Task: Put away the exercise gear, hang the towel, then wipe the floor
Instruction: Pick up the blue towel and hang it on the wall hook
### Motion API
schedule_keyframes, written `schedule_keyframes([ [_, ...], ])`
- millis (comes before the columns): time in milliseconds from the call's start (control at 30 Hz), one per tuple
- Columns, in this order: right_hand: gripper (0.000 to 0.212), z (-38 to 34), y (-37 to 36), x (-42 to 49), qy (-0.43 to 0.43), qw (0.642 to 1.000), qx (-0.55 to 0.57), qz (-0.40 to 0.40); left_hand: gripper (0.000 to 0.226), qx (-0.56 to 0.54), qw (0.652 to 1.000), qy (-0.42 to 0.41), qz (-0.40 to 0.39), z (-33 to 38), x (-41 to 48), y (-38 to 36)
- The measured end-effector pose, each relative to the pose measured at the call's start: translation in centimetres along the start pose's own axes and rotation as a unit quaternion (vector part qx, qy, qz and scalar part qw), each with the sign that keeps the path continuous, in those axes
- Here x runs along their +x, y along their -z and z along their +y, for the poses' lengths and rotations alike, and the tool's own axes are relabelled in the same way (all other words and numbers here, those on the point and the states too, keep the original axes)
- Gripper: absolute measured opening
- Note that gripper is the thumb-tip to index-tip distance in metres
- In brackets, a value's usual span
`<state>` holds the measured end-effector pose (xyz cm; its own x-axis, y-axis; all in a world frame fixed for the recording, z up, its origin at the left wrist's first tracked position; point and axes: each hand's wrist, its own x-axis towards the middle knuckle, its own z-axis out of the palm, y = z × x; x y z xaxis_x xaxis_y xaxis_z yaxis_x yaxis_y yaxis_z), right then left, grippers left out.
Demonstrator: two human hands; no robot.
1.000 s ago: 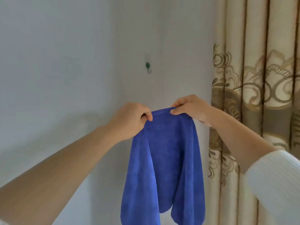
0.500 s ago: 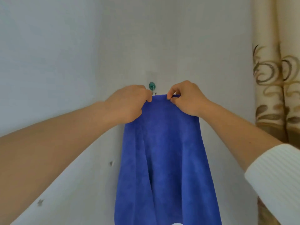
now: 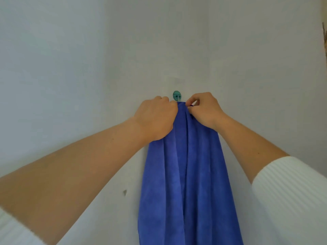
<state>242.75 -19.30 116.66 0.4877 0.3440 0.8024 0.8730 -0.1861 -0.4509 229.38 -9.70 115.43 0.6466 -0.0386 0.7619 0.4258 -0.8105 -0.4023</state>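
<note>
In the head view, the long blue terry towel has come up since a second ago. Its bunched top edge now touches the small green wall hook. My left hand and right hand pinch that edge, now closer together. Hanging looks nearly done, but I cannot tell if the towel has caught.

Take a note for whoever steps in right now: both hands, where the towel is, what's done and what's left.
Left hand: grips the towel at its top edge, just left of the hook.
Right hand: pinches the same edge on the other side.
Towel: hangs down the wall from both hands, bunched top right at the hook. Whether it has caught is hidden.
Done: towel is up at the hook.
Left: seat it, let go, then wipe the floor. Exercise gear is out of view, so check it.
</note>
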Motion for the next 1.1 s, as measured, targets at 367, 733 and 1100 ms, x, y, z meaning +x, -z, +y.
schedule_keyframes([
  [367, 0.028, 1.5, -0.2, -4.3, -0.024, 0.994, 0.063, -0.081, 0.049, -0.470, 0.869, 0.142, -0.068, 1.6, -3.2, -1.1],
  [733, 0.023, -1.3, -4.4, -10.9, 0.092, 0.982, 0.064, 0.152, 0.031, -0.257, 0.957, 0.084, 0.109, -0.6, -13.3, -1.2],
  [1100, 0.035, -20.7, -20.1, -27.5, 0.187, 0.958, 0.207, -0.064, 0.040, -0.064, 0.962, 0.264, 0.028, -15.7, -39.4, 7.4],
])
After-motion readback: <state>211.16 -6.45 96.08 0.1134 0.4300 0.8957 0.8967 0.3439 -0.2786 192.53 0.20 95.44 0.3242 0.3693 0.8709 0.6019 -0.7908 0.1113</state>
